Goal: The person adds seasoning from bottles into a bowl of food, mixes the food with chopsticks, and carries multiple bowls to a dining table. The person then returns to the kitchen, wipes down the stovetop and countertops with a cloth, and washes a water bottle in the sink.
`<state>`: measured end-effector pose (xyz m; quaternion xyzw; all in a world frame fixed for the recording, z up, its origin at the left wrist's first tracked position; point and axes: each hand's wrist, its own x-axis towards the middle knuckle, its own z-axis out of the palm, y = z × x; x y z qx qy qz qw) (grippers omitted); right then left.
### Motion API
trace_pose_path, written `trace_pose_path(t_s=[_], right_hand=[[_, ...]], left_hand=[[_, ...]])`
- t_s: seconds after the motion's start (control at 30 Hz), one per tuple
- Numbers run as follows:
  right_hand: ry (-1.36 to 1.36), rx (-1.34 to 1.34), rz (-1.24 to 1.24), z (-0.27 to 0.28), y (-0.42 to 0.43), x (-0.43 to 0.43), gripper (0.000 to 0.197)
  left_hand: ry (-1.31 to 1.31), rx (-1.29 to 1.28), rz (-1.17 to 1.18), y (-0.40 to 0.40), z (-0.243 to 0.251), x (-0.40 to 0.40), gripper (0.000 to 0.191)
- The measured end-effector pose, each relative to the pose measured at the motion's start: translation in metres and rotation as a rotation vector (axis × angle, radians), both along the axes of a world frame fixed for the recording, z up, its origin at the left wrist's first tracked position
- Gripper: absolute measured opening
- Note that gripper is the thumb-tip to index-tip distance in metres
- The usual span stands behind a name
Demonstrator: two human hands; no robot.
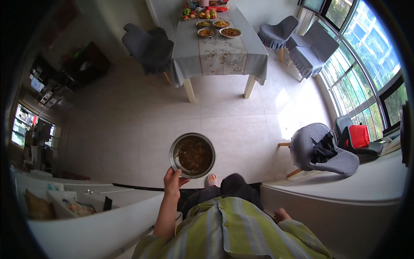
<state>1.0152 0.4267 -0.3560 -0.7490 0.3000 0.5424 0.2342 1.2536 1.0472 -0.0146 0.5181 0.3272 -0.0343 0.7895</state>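
Note:
My left hand (173, 183) grips the near-left rim of a round metal bowl (175, 152), thumb over the edge. Dark brown cooked food in sauce (195, 154) covers the bowl's bottom. The bowl is held out over the floor, in front of my feet and apart from any surface. At my right side hangs my right hand (282, 214), partly hidden by the sleeve; I see nothing in it, and its fingers are too small to make out.
Ahead stands a dining table (186, 60) with a grey cloth, several dishes of food (230, 32) and fruit (208, 14). Grey covered chairs (150, 48) flank it. To the right is a chair (339, 158) bearing a black cloth; an open drawer (97, 223) lies left.

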Motion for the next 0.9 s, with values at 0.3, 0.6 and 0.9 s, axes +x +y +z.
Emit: trace_pose_path(t_s=[0.3,0.6,0.9], right_hand=[[0.023,0.17,-0.383,0.054,0.119,0.129,0.022],[-0.25,0.271,-0.239,-0.062,0.085,0.471,0.022],[-0.964,0.49,-0.578,0.212,0.122,0.848,0.027]], left_hand=[[0.042,-0.262,-0.118,-0.053,-0.016,0.215,0.037],[0.09,-0.133,-0.041,-0.041,-0.015,0.4,0.036],[0.028,-0.175,0.244,-0.007,-0.041,0.547,0.035]])
